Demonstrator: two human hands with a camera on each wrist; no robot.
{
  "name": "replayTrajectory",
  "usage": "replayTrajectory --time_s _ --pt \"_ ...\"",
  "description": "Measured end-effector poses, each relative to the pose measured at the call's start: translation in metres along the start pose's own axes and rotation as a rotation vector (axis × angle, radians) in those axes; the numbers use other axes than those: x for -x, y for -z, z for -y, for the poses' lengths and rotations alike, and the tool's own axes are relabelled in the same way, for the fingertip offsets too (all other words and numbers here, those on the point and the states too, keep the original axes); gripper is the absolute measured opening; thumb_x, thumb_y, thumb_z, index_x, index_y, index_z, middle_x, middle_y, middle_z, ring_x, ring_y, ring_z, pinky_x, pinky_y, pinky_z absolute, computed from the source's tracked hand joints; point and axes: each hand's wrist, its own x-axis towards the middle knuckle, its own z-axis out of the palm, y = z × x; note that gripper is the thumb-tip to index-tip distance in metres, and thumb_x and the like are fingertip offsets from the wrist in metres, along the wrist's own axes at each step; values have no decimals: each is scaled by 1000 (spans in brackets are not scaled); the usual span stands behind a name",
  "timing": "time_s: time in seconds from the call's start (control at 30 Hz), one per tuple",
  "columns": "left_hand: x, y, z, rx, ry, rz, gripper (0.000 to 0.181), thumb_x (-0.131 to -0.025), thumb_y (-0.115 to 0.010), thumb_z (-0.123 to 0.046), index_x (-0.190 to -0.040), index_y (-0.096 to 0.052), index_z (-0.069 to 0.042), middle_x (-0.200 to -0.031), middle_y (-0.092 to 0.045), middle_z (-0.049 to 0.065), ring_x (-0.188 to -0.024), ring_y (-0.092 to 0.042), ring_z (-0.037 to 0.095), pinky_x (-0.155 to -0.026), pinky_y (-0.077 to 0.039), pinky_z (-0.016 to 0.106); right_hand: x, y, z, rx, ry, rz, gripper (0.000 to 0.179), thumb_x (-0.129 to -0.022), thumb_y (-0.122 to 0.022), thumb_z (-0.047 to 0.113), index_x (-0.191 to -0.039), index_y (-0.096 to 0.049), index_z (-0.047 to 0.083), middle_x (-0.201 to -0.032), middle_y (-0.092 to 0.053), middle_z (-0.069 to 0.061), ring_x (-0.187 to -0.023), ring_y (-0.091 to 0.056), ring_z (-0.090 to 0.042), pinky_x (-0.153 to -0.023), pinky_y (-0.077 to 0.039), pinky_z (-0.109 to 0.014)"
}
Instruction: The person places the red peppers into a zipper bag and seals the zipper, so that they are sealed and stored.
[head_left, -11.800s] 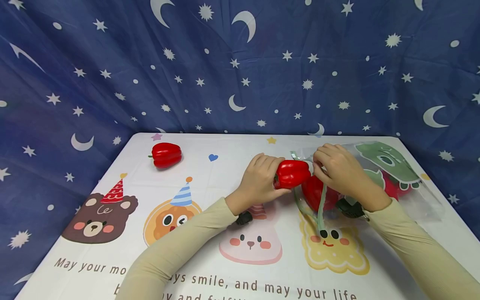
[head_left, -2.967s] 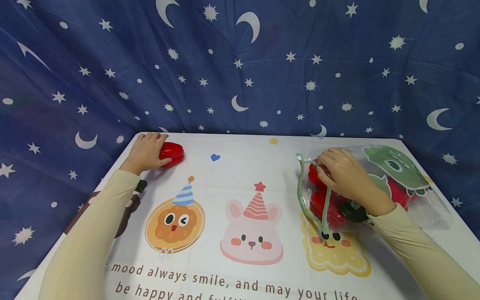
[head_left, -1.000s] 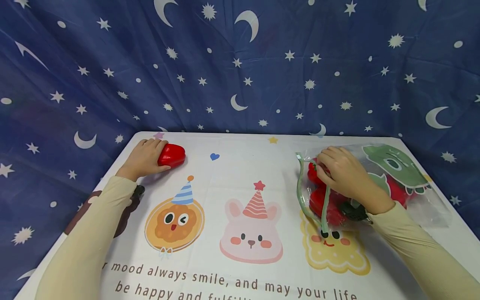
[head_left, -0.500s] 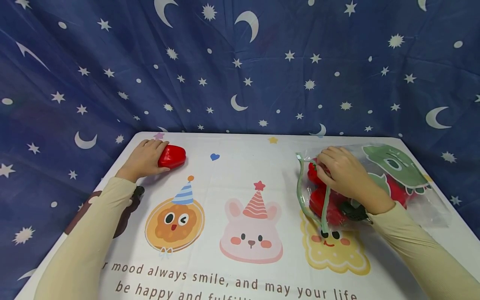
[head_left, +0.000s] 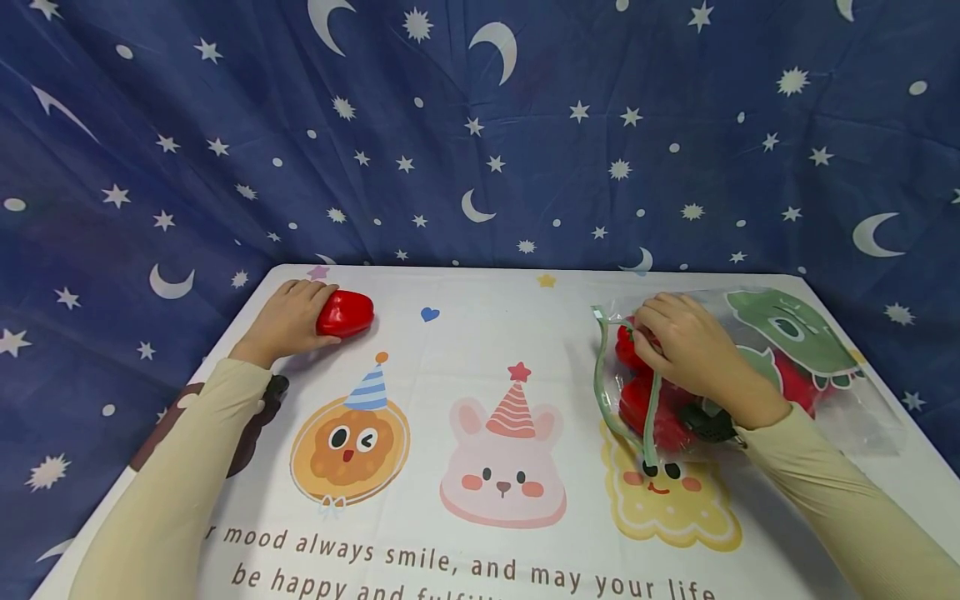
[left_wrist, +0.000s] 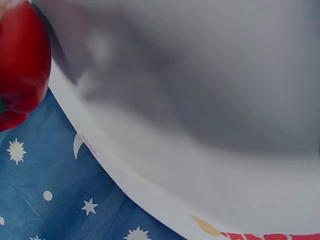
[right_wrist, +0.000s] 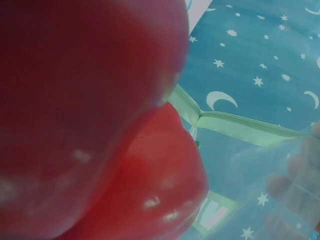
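At the table's back left, my left hand (head_left: pixel 288 321) grips a red bell pepper (head_left: pixel 347 313) from its left side. The left wrist view shows this bell pepper (left_wrist: pixel 22 60) at its upper left, a bit of green stem at its end. On the right lies a clear zip bag (head_left: pixel 862 425) with green trim and a green dinosaur print. My right hand (head_left: pixel 686 346) pinches the upper edge of its mouth, which faces left and gapes. Inside are several red bell peppers (head_left: pixel 636 404), partly hidden by my right hand. The right wrist view shows bell peppers (right_wrist: pixel 160 185) close up beside the green zip strip (right_wrist: pixel 250 127).
A white tablecloth (head_left: pixel 480 333) printed with cartoon figures and lettering covers the table. Behind it hangs a dark blue curtain (head_left: pixel 555 183) with moons and stars, meeting the table's back edge. Small dark cameras sit at both wrists.
Earlier my left hand held another bell pepper at the bag's mouth; that pepper is now inside. The left hand has since moved to the far-left pepper, which has turned slightly. The right hand stays at the bag.
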Motion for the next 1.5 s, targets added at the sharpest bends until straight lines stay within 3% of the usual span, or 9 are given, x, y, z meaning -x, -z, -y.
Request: replayTrajectory --time_s 0.43,0.8,1.03,1.3,1.5 --pt "-6 8 -12 -1 -60 -115 82 -65 -81 -40 -127 -49 2 -121 -57 22 -119 -47 38 -104 -37 55 0 0 0 7 -1 0 15 -70 -69 7 -83 -65 1 -83 -66 -14 -82 -59 -29 -80 -51 -47" --pt "-14 15 -32 19 -143 -243 81 -62 -83 -36 -126 -51 3 -114 -62 20 -107 -54 34 -105 -36 53 1 0 -1 -1 11 -13 14 -70 -67 7 -83 -65 1 -83 -66 -14 -81 -58 -29 -80 -50 -46" --pt "-20 22 -49 30 -195 -313 80 -61 -84 -35 -124 -52 2 -113 -63 18 -104 -55 34 -97 -43 50 0 0 -1 -1 21 -20 14 -70 -67 7 -83 -65 1 -83 -66 -14 -81 -58 -29 -79 -50 -46" --pt "-27 35 -74 43 -248 -342 82 -59 -86 -36 -125 -53 0 -113 -64 16 -105 -57 32 -100 -42 51 1 0 -1 2 14 -19 13 -70 -67 7 -82 -65 1 -82 -66 -14 -80 -58 -28 -79 -51 -46" --pt "-33 46 -96 3 -291 -369 81 -61 -83 -42 -125 -54 -2 -111 -66 14 -104 -57 30 -100 -44 48 1 0 -1 5 6 -11 14 -70 -67 7 -83 -65 1 -83 -66 -14 -81 -58 -28 -79 -51 -46"
